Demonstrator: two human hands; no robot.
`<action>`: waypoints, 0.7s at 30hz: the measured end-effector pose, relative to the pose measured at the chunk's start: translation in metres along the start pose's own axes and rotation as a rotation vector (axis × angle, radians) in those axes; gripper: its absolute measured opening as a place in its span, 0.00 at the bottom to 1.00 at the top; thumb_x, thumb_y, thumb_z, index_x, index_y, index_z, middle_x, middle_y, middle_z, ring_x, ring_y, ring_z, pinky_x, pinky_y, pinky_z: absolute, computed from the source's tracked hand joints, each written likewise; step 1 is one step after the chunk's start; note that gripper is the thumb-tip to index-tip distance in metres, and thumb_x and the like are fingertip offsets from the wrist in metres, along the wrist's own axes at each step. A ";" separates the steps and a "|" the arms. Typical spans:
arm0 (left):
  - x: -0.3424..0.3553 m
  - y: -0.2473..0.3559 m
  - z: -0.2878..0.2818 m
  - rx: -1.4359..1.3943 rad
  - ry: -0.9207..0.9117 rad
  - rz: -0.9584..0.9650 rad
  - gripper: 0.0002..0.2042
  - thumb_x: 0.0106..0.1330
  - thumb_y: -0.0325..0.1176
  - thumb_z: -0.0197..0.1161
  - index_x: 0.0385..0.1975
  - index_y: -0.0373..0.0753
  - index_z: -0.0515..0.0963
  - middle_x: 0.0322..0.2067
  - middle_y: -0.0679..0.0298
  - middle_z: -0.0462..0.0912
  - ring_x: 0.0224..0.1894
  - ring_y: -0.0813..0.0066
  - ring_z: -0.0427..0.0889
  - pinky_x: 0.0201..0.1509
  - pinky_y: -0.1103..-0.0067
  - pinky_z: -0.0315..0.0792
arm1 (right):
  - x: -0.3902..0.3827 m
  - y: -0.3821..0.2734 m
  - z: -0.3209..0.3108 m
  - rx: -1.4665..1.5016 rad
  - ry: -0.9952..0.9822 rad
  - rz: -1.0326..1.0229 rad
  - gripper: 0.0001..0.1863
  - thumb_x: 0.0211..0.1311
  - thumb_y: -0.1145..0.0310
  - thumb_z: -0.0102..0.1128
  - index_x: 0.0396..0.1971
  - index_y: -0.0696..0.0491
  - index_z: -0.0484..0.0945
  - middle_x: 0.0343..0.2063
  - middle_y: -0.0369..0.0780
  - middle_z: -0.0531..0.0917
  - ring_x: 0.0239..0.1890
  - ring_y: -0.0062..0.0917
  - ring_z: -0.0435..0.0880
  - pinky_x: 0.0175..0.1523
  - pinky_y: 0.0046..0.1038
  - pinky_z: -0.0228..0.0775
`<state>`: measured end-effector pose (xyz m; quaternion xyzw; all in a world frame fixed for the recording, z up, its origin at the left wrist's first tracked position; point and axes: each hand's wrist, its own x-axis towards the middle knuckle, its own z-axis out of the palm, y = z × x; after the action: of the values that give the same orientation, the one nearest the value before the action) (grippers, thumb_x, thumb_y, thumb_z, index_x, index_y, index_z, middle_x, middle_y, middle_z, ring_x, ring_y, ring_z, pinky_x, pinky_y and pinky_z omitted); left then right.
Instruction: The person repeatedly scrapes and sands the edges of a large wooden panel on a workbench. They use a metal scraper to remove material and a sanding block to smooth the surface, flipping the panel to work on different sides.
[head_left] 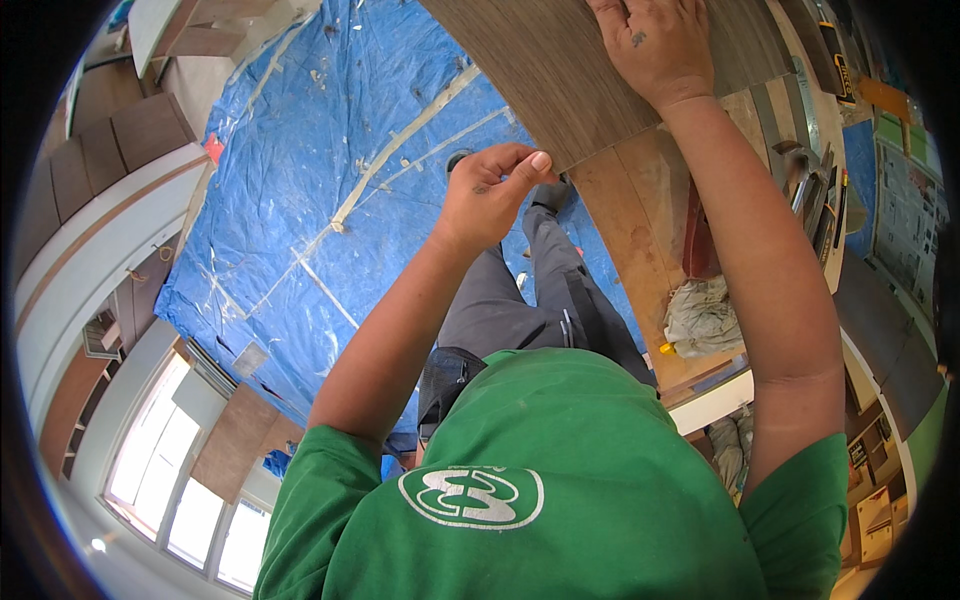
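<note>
Nearest: green shirt (560,470). Beyond it, at right, a crumpled pale cloth (700,315) lies on the wooden bench (625,205). Farther, the left hand (490,192) is positioned at the near left corner of the grey-brown wood-grain panel (560,80); thumb and forefinger spacing is narrow, but a pinch on the panel cannot be confirmed. The panel lies on the bench's far part. Farthest, the right hand (665,50) rests back-up on the panel; fingertips are cut off, so its grip cannot be determined.
</note>
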<state>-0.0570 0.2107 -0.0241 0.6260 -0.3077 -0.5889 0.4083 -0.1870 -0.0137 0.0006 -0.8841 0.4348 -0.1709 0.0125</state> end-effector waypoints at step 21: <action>-0.004 -0.015 0.011 -0.320 0.062 0.002 0.11 0.74 0.33 0.66 0.42 0.27 0.84 0.39 0.54 0.89 0.43 0.69 0.88 0.52 0.74 0.80 | -0.001 -0.007 0.001 -0.069 0.004 -0.009 0.32 0.78 0.45 0.42 0.68 0.53 0.72 0.70 0.54 0.68 0.73 0.50 0.63 0.78 0.51 0.48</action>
<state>-0.0702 0.2195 -0.0349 0.5706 -0.1977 -0.6103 0.5127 -0.1817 -0.0088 0.0007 -0.8857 0.4363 -0.1574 -0.0197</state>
